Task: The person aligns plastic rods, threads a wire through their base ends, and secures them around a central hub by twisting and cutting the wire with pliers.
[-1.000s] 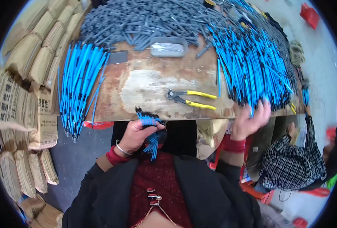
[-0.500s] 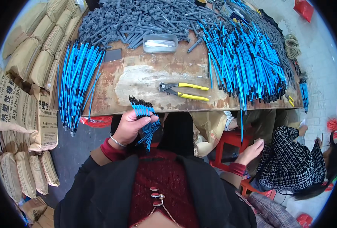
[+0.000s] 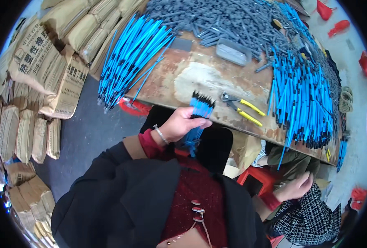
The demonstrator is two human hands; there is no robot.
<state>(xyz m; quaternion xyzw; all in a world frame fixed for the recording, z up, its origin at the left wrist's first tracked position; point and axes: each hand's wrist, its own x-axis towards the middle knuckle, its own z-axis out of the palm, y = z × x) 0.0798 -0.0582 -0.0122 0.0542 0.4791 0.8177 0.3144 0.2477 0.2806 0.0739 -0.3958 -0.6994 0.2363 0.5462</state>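
My left hand (image 3: pixel 182 125) is closed around a bundle of thin blue tubes (image 3: pixel 202 108) with black tips. The tips stick up above my fingers, near the table's front edge; the lower ends hang below the hand. Off to the right, away from the table, my right hand (image 3: pixel 295 188) is held out beside the seated person. Its fingers look stretched out, somewhat blurred, and I see nothing in them. Pliers with yellow handles (image 3: pixel 249 111) lie on the wooden table (image 3: pixel 158 84), just right of the bundle.
Blue tubes (image 3: pixel 136 53) lie heaped at the table's left end, with a larger heap of blue tubes (image 3: pixel 301 99) at the right. Grey plastic parts (image 3: pixel 216 20) cover the back, behind a clear tray (image 3: pixel 233 52). Paper sacks (image 3: pixel 38 62) stand left. A red stool (image 3: pixel 260 177) is near the person (image 3: pixel 311 219).
My view has turned, so the table now slants down to the right. My left hand keeps hold of the tubes. My right hand stays out to the right, clear of the table.
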